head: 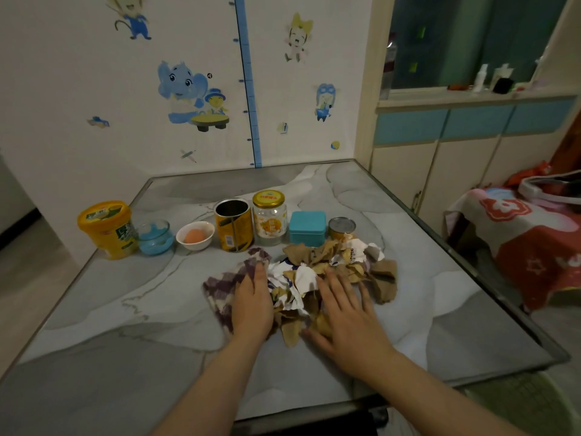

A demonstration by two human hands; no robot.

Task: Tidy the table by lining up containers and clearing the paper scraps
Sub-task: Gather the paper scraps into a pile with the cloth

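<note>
On the grey marble-patterned bench (408, 309) the containers already stood in a row along the far side, which read as the lining-up half of the job largely done: a yellow plastic tub with a green label (107, 229) at the left end, then a small clear glass bowl with blue inside (155, 237), a white ceramic bowl holding an orange-pink egg (195, 236), an open yellow tin can (233, 225), a clear glass jar with a gold lid (269, 217), a teal square tin box (307, 228) and a short silver-topped can (341, 228).

In front of the row lay the heap of crumpled brown and white paper scraps (330, 272), bunched together near the middle of the bench rather than scattered. The person's two hands bracketed it. The left hand (253, 300) lay flat and open, palm down on a purple-and-white checked cloth (220, 287) at the heap's left edge, probably using the cloth as a pusher. The right hand (344, 313) was spread open too, fingers splayed over the near scraps, gripping nothing. Set on either side like that, they seemed meant to corral the pieces into one pile for lifting away. A few brown pieces at the right lay outside the hands' reach and might be left behind.
</note>
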